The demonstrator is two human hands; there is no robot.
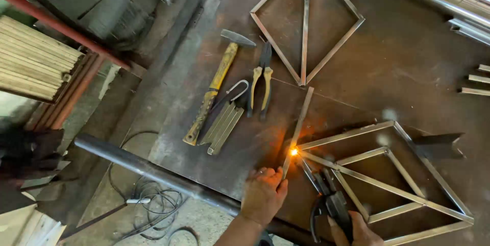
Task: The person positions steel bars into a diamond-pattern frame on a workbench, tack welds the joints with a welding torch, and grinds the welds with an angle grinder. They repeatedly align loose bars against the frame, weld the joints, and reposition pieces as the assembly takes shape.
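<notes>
Open steel tabletop point(408, 72) is left between the diamond frame point(306, 21) at the far side and the larger frame point(393, 174) at the near right. The near left is blocked by the hammer point(214, 90), the pliers point(260, 80) and a bundle of flat bars point(222, 126). A loose metal bar point(298, 128) is laid across the middle. The near edge is barred by a dark pipe point(153, 172). Short bars point(477, 78) are crowded at the right edge.

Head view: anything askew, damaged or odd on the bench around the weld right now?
Nothing looks damaged or spilled. The loose metal strip lies slanted, its lower end at the glowing weld spot on the frame's corner, pressed down by the left hand. The right hand holds the electrode holder. Hammer and pliers lie aside.
</notes>
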